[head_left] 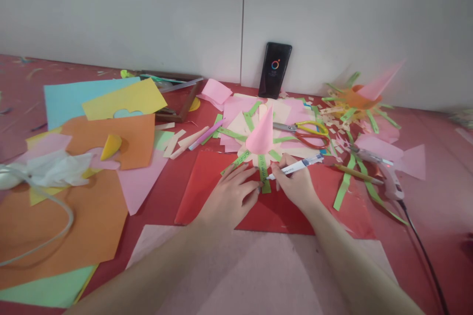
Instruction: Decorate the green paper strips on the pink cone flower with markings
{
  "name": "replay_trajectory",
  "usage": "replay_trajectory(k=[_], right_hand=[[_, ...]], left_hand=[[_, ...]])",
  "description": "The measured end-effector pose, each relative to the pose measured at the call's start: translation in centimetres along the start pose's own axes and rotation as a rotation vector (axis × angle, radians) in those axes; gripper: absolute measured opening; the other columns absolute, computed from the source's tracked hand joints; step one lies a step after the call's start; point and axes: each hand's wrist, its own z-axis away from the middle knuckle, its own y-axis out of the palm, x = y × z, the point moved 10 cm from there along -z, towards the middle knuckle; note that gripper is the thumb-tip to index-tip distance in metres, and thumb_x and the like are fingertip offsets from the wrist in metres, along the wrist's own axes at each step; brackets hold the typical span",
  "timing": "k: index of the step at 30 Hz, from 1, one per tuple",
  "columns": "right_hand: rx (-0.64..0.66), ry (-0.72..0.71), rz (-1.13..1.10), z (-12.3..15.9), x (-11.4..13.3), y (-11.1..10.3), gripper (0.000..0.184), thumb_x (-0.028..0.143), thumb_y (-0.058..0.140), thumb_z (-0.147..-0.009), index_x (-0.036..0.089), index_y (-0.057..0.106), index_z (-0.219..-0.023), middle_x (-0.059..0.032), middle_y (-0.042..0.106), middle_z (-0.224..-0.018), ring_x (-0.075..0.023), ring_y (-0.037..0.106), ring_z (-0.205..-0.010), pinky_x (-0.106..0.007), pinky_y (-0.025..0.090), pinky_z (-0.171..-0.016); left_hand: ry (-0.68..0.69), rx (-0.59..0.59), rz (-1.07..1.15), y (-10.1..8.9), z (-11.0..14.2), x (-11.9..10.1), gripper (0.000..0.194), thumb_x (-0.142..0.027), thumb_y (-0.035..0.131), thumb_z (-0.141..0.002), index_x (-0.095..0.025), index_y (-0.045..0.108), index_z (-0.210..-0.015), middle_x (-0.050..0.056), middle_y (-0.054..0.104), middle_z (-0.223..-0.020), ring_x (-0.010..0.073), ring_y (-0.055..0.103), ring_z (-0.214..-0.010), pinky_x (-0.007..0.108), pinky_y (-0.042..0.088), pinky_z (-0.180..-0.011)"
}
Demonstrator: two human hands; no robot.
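Note:
My right hand (295, 184) grips a white marker pen (297, 166) with its tip on a green paper strip (264, 174). That strip sticks out from under a pink paper cone (260, 134) which sits on a cream paper base with several green strips around it. My left hand (232, 192) lies flat with fingers spread on the red sheet (207, 182), its fingertips pressing the green strip just left of the pen tip.
Scissors with yellow and red handles (308, 133) lie behind the cone. A glue gun (384, 172) with its cord and a pencil (356, 173) lie at right. A phone (274, 70) leans on the wall. Coloured paper sheets (118, 140) cover the left; a second cone craft (360, 96) sits far right.

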Motion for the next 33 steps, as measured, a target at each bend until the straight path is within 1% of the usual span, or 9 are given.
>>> replay_trajectory(k=[5,7,9,12,14,17,24,28,33], right_hand=[[-0.086,-0.024,-0.068,0.3,0.2,-1.1,0.033,0.033,0.050,-0.082,0.022,0.031,-0.057,0.0080,0.039,-0.037,-0.0087,0.042,-0.036,-0.022,0.035,-0.042],[-0.047,-0.015,-0.077,0.3,0.1,-0.7,0.034,0.033,0.050,-0.082,0.022,0.031,-0.056,0.0082,0.039,-0.036,-0.0087,0.041,-0.034,-0.022,0.034,-0.041],[0.014,-0.008,-0.081,0.3,-0.1,0.0,0.033,0.032,0.051,-0.081,0.022,0.032,-0.056,0.0079,0.041,-0.036,-0.0086,0.041,-0.034,-0.022,0.034,-0.041],[0.059,0.004,-0.091,0.3,-0.3,0.6,0.032,0.031,0.051,-0.081,0.022,0.032,-0.057,0.0071,0.045,-0.037,-0.0093,0.045,-0.036,-0.022,0.036,-0.042],[0.062,0.005,-0.063,0.3,-0.4,0.7,0.031,0.031,0.052,-0.080,0.022,0.032,-0.057,0.0069,0.045,-0.037,-0.0096,0.046,-0.037,-0.022,0.036,-0.043],[0.037,0.008,-0.002,0.3,-0.5,0.4,0.031,0.030,0.052,-0.080,0.022,0.033,-0.057,0.0071,0.044,-0.037,-0.0093,0.044,-0.036,-0.022,0.035,-0.042],[0.064,0.007,-0.061,0.3,-0.1,0.7,0.030,0.029,0.051,-0.080,0.023,0.032,-0.056,0.0069,0.045,-0.037,-0.0097,0.046,-0.036,-0.022,0.038,-0.043],[0.098,0.024,-0.084,0.4,-0.5,1.2,0.031,0.029,0.052,-0.078,0.023,0.031,-0.056,0.0070,0.045,-0.037,-0.0097,0.047,-0.035,-0.022,0.037,-0.040],[0.105,0.045,-0.086,0.3,-0.8,1.2,0.029,0.026,0.052,-0.078,0.022,0.032,-0.057,0.0076,0.046,-0.037,-0.0090,0.047,-0.034,-0.020,0.036,-0.039]], left_hand=[[-0.045,-0.049,0.065,-0.4,0.0,0.3,0.019,-0.020,0.047,-0.084,-0.021,0.066,-0.079,0.003,0.063,-0.108,0.0213,0.051,-0.114,0.046,0.039,-0.101],[-0.062,-0.043,0.082,-0.4,0.0,0.4,0.019,-0.020,0.048,-0.083,-0.022,0.066,-0.078,0.003,0.064,-0.107,0.0212,0.051,-0.114,0.046,0.038,-0.102],[-0.057,-0.034,0.086,-0.3,0.0,0.4,0.019,-0.020,0.048,-0.083,-0.022,0.065,-0.077,0.002,0.064,-0.107,0.0205,0.050,-0.114,0.046,0.038,-0.102],[-0.036,-0.032,0.082,-0.4,0.0,0.2,0.019,-0.019,0.047,-0.084,-0.021,0.064,-0.075,0.002,0.064,-0.107,0.0195,0.051,-0.113,0.045,0.037,-0.103],[-0.031,-0.037,0.080,-0.5,0.0,0.1,0.020,-0.019,0.047,-0.084,-0.021,0.064,-0.074,0.002,0.064,-0.106,0.0193,0.051,-0.113,0.045,0.038,-0.103],[-0.038,-0.042,0.074,-0.6,0.0,0.1,0.019,-0.019,0.048,-0.083,-0.022,0.064,-0.074,0.002,0.065,-0.104,0.0198,0.051,-0.112,0.045,0.039,-0.101],[-0.041,-0.033,0.070,-0.5,-0.1,0.1,0.020,-0.019,0.047,-0.083,-0.022,0.064,-0.073,0.002,0.065,-0.103,0.0197,0.052,-0.111,0.045,0.038,-0.102],[-0.030,-0.030,0.073,-0.5,-0.1,0.1,0.019,-0.018,0.048,-0.083,-0.022,0.064,-0.074,0.001,0.065,-0.103,0.0196,0.053,-0.110,0.045,0.038,-0.102],[-0.045,-0.026,0.079,-0.5,-0.2,0.2,0.018,-0.018,0.048,-0.082,-0.022,0.064,-0.074,0.002,0.065,-0.103,0.0203,0.053,-0.110,0.046,0.038,-0.102]])
